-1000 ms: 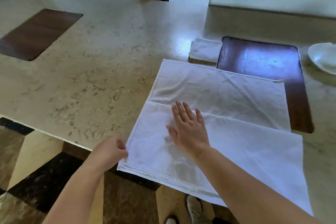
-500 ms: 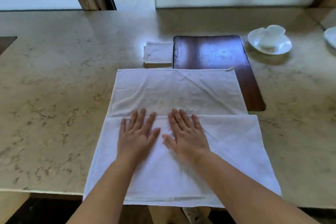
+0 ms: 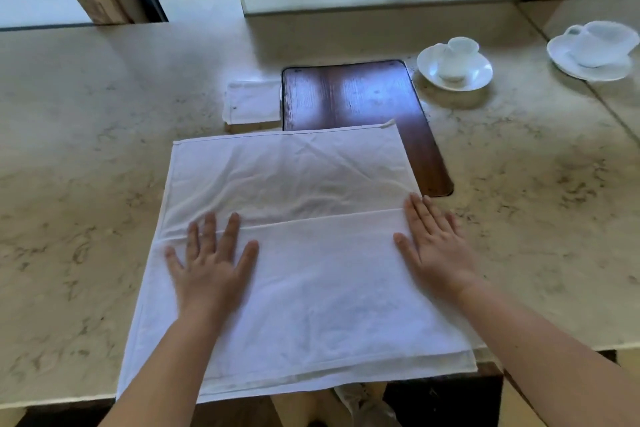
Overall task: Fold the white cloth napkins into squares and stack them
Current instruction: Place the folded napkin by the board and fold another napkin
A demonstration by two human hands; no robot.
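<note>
A large white cloth napkin (image 3: 294, 177) lies flat on the marble counter (image 3: 86, 156), its near part folded up over itself, with the fold's edge running across the middle. My left hand (image 3: 211, 263) presses flat on the folded layer near its left side, fingers spread. Flat and open, my right hand (image 3: 433, 246) rests on the napkin's right edge. A small folded white napkin (image 3: 252, 100) sits behind it, to the left of a dark wooden board (image 3: 356, 94). The napkin's near edge hangs slightly over the counter's front edge.
Two white cups on saucers stand at the back right, one (image 3: 455, 62) near the board and one (image 3: 595, 48) further right. The napkin's far right corner overlaps the board. A doorway opens beyond the counter at the back left.
Both hands have slid apart from the napkin's middle toward its left and right sides. A second earlier my left hand was at the napkin's near left corner.
</note>
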